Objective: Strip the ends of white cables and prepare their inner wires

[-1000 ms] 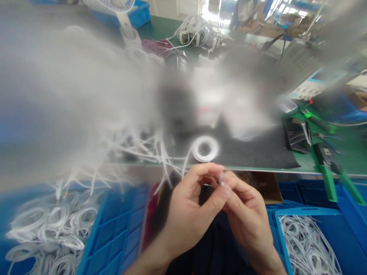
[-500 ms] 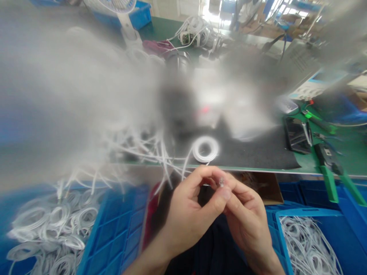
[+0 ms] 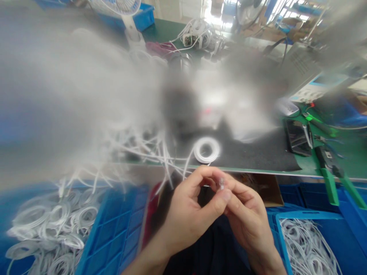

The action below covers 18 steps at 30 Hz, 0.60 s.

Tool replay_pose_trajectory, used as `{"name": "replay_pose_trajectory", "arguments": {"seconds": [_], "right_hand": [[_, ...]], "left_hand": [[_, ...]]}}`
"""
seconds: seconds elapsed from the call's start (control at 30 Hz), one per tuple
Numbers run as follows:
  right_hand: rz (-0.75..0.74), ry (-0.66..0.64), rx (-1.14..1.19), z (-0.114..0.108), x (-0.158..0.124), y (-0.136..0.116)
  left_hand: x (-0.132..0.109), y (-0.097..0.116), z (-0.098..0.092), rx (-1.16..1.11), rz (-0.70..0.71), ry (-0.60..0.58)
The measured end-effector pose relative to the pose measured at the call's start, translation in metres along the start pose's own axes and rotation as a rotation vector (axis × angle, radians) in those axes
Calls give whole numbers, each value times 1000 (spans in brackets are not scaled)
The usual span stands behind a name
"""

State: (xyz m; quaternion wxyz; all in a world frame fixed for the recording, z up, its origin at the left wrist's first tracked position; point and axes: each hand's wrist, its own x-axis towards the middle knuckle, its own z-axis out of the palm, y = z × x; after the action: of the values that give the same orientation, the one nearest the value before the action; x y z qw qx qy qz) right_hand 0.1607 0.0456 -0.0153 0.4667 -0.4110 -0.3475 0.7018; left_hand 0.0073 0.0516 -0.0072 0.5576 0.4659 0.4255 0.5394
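My left hand (image 3: 195, 214) and my right hand (image 3: 248, 214) meet in front of the bench edge, fingertips touching. Between them they pinch a small clear plastic connector (image 3: 221, 183), mostly covered by the fingers. Any wire end going into it is hidden. Just beyond the hands, a coil of white cable (image 3: 197, 154) lies on the black mat, and one strand runs from it toward the left. Loose white cable ends (image 3: 164, 156) hang over the bench edge beside it.
Blue crates with coiled white cables stand at lower left (image 3: 94, 236) and lower right (image 3: 279, 233). A green-handled crimping tool (image 3: 329, 175) overhangs the bench edge near a black phone-like device (image 3: 298, 137). A white fan (image 3: 132, 30) stands behind. Much of the upper left is blurred.
The view has shifted slightly, so the bench items sit a little lower and to the right. Both hands keep nearly the same pinch on the connector.
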Motion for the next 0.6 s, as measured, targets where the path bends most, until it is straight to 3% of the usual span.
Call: {"name": "replay_pose_trajectory", "arguments": {"seconds": [0.2,0.33,0.4,0.53,0.6], "right_hand": [[11,-37,3,4,4,0],[-21,-77,-23,12,18,-8],[-29,-89,-43,20,30,-14],[-40,-87,-60,42,58,-22],[-41,-89,-47,52,69,-22]], "left_hand": [[1,-1,-5,-65,-7,28],[-4,-7,-11,-141,55,181],[-11,-12,-15,-43,76,249],[-27,-23,-21,248,19,203],[-31,-24,-22,304,8,243]]}}
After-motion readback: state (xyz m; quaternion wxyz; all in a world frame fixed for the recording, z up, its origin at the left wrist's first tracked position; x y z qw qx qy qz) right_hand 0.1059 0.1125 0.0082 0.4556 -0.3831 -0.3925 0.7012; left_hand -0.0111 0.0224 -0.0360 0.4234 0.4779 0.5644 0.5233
